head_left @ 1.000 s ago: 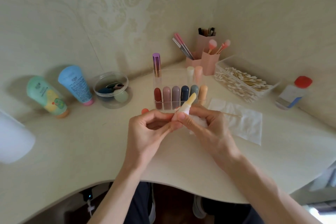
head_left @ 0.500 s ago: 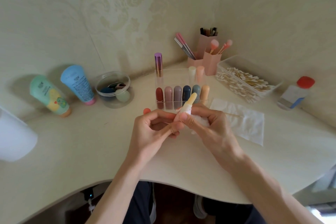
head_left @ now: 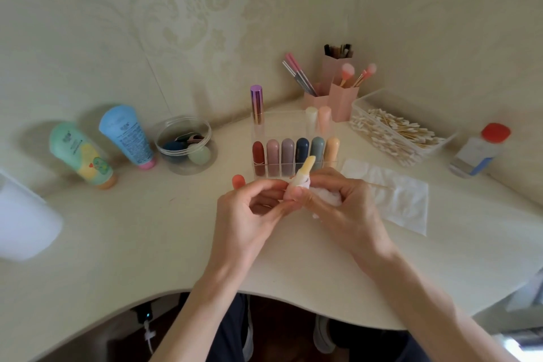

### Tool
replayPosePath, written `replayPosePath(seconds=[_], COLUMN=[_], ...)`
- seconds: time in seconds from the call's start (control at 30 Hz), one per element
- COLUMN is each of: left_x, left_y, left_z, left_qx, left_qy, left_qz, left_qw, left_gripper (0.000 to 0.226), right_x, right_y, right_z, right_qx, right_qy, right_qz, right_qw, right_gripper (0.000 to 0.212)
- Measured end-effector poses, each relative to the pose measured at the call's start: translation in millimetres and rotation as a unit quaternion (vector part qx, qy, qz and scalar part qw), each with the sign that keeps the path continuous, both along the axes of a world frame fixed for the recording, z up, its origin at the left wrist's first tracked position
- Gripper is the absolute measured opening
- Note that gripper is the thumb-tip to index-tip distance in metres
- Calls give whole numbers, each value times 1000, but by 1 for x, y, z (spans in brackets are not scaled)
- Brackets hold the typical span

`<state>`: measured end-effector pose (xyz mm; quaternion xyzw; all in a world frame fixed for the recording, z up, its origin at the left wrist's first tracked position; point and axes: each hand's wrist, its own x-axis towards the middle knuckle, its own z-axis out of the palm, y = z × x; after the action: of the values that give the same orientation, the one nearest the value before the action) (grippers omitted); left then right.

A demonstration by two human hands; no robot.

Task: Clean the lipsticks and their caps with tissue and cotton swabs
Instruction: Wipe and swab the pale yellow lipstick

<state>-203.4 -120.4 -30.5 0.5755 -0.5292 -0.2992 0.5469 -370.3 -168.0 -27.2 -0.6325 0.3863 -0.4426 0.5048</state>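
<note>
An uncapped lipstick [head_left: 305,170] with a pale yellow tip is held upright above the table's middle. My left hand [head_left: 249,214] pinches its base from the left. My right hand [head_left: 340,209] grips a wad of white tissue [head_left: 329,195] pressed against the tube's right side. An orange cap [head_left: 238,181] stands on the table just left of my left hand. Behind the hands a clear organizer [head_left: 293,156] holds several capped lipsticks in a row. A cotton swab [head_left: 379,185] lies on a flat tissue [head_left: 393,197] to the right.
A clear tray of cotton swabs [head_left: 393,132] and a red-capped bottle [head_left: 479,150] sit at the right. Pink brush holders [head_left: 338,91] stand in the corner. At the left are two tubes [head_left: 102,147], a clear round jar [head_left: 186,144] and a white object [head_left: 23,220].
The hands and the lipstick stay almost in place; the fingers have shifted slightly around the tube and the tissue.
</note>
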Motion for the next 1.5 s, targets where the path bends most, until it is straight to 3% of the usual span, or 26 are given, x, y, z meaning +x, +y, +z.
replayPosePath(seconds=[0.13,0.37,0.5,0.6,0.7,0.83,1.03,1.5], left_x=[-2,3,1,-9,-18,-28,-47,-64], left_y=[-1,-8,-16,-25,-36,-46,-55,-59], left_z=[-2,-3,-3,-3,-5,-7,-8,-8], left_qx=[-4,65,81,80,78,67,64,75], left_qy=[-31,14,-40,-83,-102,-152,-198,-232], left_qz=[-10,11,23,21,17,12,15,39], left_qw=[999,998,996,993,992,986,978,969], left_gripper=[21,17,16,15,12,11,16,15], right_x=[-1,-8,-17,-24,-29,-32,-51,-55], right_y=[0,-3,-3,-9,-12,-12,-18,-16], right_z=[-2,-7,-6,-6,-5,-2,0,-7], right_qx=[-7,-14,-5,-14,11,0,17,-14], right_qy=[4,19,50,112,197,245,230,209], right_qz=[-21,-82,-152,-216,-211,-222,-285,-323], right_qw=[1000,996,987,970,957,944,931,923], right_gripper=[5,6,8,14,17,24,12,13])
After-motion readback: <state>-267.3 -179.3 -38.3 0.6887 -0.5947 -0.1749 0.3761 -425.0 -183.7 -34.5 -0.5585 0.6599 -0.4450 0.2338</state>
